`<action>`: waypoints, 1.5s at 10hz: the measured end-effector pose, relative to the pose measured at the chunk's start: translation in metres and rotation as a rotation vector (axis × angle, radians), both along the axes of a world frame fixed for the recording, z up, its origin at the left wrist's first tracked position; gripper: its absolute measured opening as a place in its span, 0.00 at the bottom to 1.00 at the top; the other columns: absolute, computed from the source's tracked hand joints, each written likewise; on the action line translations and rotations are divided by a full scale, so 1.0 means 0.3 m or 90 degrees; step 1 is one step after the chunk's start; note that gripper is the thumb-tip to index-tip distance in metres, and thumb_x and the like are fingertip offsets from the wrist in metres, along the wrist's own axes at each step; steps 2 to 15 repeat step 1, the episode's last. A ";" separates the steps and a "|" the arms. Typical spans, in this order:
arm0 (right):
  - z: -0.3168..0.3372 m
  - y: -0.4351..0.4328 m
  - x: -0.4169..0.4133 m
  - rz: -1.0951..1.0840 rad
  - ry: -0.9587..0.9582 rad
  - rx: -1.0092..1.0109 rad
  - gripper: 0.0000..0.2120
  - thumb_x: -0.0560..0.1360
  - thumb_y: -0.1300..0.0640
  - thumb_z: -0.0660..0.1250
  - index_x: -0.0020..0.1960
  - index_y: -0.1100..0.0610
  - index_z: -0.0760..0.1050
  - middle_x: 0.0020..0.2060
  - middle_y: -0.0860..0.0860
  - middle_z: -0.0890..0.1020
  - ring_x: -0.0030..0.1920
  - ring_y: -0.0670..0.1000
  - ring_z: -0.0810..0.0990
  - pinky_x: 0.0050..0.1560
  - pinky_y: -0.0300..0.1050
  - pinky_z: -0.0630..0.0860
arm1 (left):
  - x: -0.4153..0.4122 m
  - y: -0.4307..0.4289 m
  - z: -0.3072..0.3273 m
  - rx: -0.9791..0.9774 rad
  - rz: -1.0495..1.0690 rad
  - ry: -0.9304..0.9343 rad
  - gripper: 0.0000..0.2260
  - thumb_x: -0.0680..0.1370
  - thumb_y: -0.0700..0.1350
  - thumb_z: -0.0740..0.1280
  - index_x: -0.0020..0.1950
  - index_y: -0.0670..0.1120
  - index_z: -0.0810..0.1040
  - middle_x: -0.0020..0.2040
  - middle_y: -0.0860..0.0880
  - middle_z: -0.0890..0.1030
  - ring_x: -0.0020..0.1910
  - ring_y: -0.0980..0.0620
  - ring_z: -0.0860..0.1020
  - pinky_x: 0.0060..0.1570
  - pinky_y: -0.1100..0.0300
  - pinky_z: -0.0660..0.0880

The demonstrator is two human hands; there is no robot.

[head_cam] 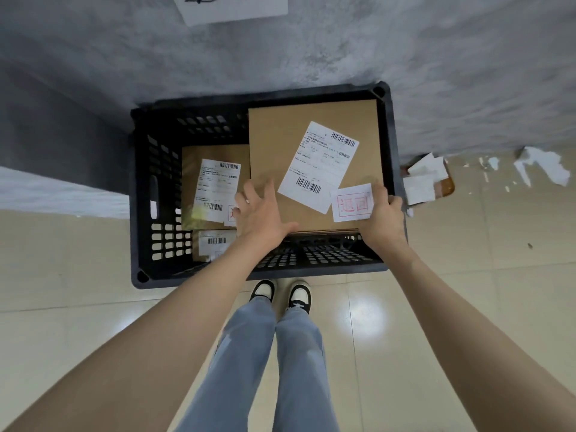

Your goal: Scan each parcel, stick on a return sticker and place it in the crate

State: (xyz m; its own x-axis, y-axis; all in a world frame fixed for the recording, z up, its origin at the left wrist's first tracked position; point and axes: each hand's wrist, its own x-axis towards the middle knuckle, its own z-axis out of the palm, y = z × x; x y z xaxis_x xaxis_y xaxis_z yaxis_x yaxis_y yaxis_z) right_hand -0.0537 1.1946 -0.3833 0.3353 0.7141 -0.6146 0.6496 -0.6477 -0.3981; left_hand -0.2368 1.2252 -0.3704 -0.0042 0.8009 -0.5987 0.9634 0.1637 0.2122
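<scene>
A black slatted crate point(137, 213) stands on the floor in front of my feet. Over its right half lies a large flat brown parcel point(280, 151) with a white shipping label point(318, 165) and a red-stamped return sticker point(352, 202) at its near right corner. My left hand point(261, 213) rests on the parcel's near left edge with fingers spread. My right hand point(381, 219) grips the near right corner beside the sticker. Deeper in the crate lie two smaller labelled parcels: one brown parcel point(199, 163) and another point(215, 244) nearer to me.
A grey wall point(311, 42) rises just behind the crate, with a white paper sheet point(230, 7) on it. A small brown box with peeled sticker backings point(427, 182) lies right of the crate. Torn paper scraps point(542, 166) litter the tiled floor.
</scene>
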 end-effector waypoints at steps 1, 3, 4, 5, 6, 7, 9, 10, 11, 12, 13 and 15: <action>0.075 -0.012 -0.015 0.005 -0.011 0.016 0.35 0.74 0.64 0.65 0.75 0.54 0.52 0.67 0.61 0.64 0.64 0.63 0.67 0.60 0.53 0.68 | -0.012 -0.011 0.095 0.023 -0.031 -0.055 0.40 0.71 0.54 0.72 0.76 0.53 0.52 0.74 0.41 0.53 0.73 0.41 0.53 0.69 0.44 0.59; 0.075 -0.012 -0.015 0.005 -0.011 0.016 0.35 0.74 0.64 0.65 0.75 0.54 0.52 0.67 0.61 0.64 0.64 0.63 0.67 0.60 0.53 0.68 | -0.012 -0.011 0.095 0.023 -0.031 -0.055 0.40 0.71 0.54 0.72 0.76 0.53 0.52 0.74 0.41 0.53 0.73 0.41 0.53 0.69 0.44 0.59; 0.075 -0.012 -0.015 0.005 -0.011 0.016 0.35 0.74 0.64 0.65 0.75 0.54 0.52 0.67 0.61 0.64 0.64 0.63 0.67 0.60 0.53 0.68 | -0.012 -0.011 0.095 0.023 -0.031 -0.055 0.40 0.71 0.54 0.72 0.76 0.53 0.52 0.74 0.41 0.53 0.73 0.41 0.53 0.69 0.44 0.59; 0.075 -0.012 -0.015 0.005 -0.011 0.016 0.35 0.74 0.64 0.65 0.75 0.54 0.52 0.67 0.61 0.64 0.64 0.63 0.67 0.60 0.53 0.68 | -0.012 -0.011 0.095 0.023 -0.031 -0.055 0.40 0.71 0.54 0.72 0.76 0.53 0.52 0.74 0.41 0.53 0.73 0.41 0.53 0.69 0.44 0.59; 0.075 -0.012 -0.015 0.005 -0.011 0.016 0.35 0.74 0.64 0.65 0.75 0.54 0.52 0.67 0.61 0.64 0.64 0.63 0.67 0.60 0.53 0.68 | -0.012 -0.011 0.095 0.023 -0.031 -0.055 0.40 0.71 0.54 0.72 0.76 0.53 0.52 0.74 0.41 0.53 0.73 0.41 0.53 0.69 0.44 0.59; 0.075 -0.012 -0.015 0.005 -0.011 0.016 0.35 0.74 0.64 0.65 0.75 0.54 0.52 0.67 0.61 0.64 0.64 0.63 0.67 0.60 0.53 0.68 | -0.012 -0.011 0.095 0.023 -0.031 -0.055 0.40 0.71 0.54 0.72 0.76 0.53 0.52 0.74 0.41 0.53 0.73 0.41 0.53 0.69 0.44 0.59; 0.075 -0.012 -0.015 0.005 -0.011 0.016 0.35 0.74 0.64 0.65 0.75 0.54 0.52 0.67 0.61 0.64 0.64 0.63 0.67 0.60 0.53 0.68 | -0.012 -0.011 0.095 0.023 -0.031 -0.055 0.40 0.71 0.54 0.72 0.76 0.53 0.52 0.74 0.41 0.53 0.73 0.41 0.53 0.69 0.44 0.59; 0.075 -0.012 -0.015 0.005 -0.011 0.016 0.35 0.74 0.64 0.65 0.75 0.54 0.52 0.67 0.61 0.64 0.64 0.63 0.67 0.60 0.53 0.68 | -0.012 -0.011 0.095 0.023 -0.031 -0.055 0.40 0.71 0.54 0.72 0.76 0.53 0.52 0.74 0.41 0.53 0.73 0.41 0.53 0.69 0.44 0.59; 0.075 -0.012 -0.015 0.005 -0.011 0.016 0.35 0.74 0.64 0.65 0.75 0.54 0.52 0.67 0.61 0.64 0.64 0.63 0.67 0.60 0.53 0.68 | -0.012 -0.011 0.095 0.023 -0.031 -0.055 0.40 0.71 0.54 0.72 0.76 0.53 0.52 0.74 0.41 0.53 0.73 0.41 0.53 0.69 0.44 0.59; 0.075 -0.012 -0.015 0.005 -0.011 0.016 0.35 0.74 0.64 0.65 0.75 0.54 0.52 0.67 0.61 0.64 0.64 0.63 0.67 0.60 0.53 0.68 | -0.012 -0.011 0.095 0.023 -0.031 -0.055 0.40 0.71 0.54 0.72 0.76 0.53 0.52 0.74 0.41 0.53 0.73 0.41 0.53 0.69 0.44 0.59; 0.075 -0.012 -0.015 0.005 -0.011 0.016 0.35 0.74 0.64 0.65 0.75 0.54 0.52 0.67 0.61 0.64 0.64 0.63 0.67 0.60 0.53 0.68 | -0.012 -0.011 0.095 0.023 -0.031 -0.055 0.40 0.71 0.54 0.72 0.76 0.53 0.52 0.74 0.41 0.53 0.73 0.41 0.53 0.69 0.44 0.59; 0.075 -0.012 -0.015 0.005 -0.011 0.016 0.35 0.74 0.64 0.65 0.75 0.54 0.52 0.67 0.61 0.64 0.64 0.63 0.67 0.60 0.53 0.68 | -0.012 -0.011 0.095 0.023 -0.031 -0.055 0.40 0.71 0.54 0.72 0.76 0.53 0.52 0.74 0.41 0.53 0.73 0.41 0.53 0.69 0.44 0.59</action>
